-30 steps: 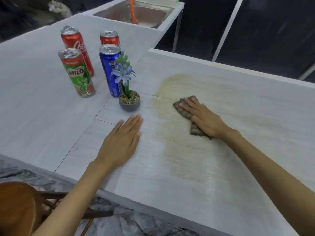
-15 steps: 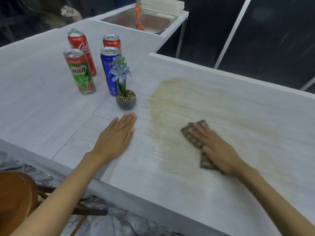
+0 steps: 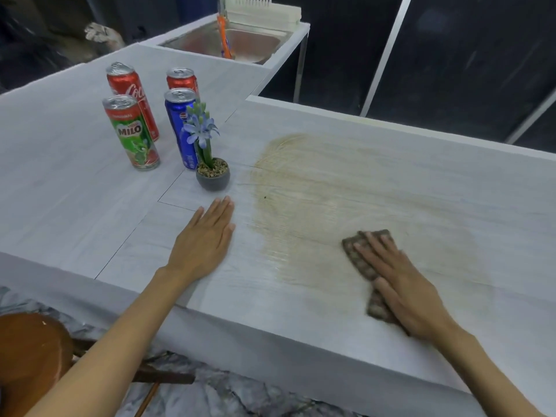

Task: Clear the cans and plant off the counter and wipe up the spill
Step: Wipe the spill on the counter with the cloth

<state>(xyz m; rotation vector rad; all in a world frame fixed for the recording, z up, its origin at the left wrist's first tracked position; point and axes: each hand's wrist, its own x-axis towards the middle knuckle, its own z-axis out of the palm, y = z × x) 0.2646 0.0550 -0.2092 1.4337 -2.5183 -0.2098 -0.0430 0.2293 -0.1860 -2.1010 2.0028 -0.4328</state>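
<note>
The brown cloth (image 3: 359,258) lies flat on the pale counter (image 3: 90,182), on the near right part of the tan spill (image 3: 316,188). A second ago it was at the far left of the spill, close to the plant. It has since slid nearer and to the right. The right hand (image 3: 403,291) presses down on the cloth, palm down, fingers straight. The left hand (image 3: 204,239) has stayed flat on the counter, fingers straight and together, holding nothing. It is just left of the spill. The two hands are well apart. The plant (image 3: 212,173) stands upright in a small grey pot just beyond the left hand. Left of it stand a blue can (image 3: 180,124), a green Milo can (image 3: 132,133) and two red cans (image 3: 132,94). A sink (image 3: 249,43) is far back, and a brown chair (image 3: 30,350) is near left.
</note>
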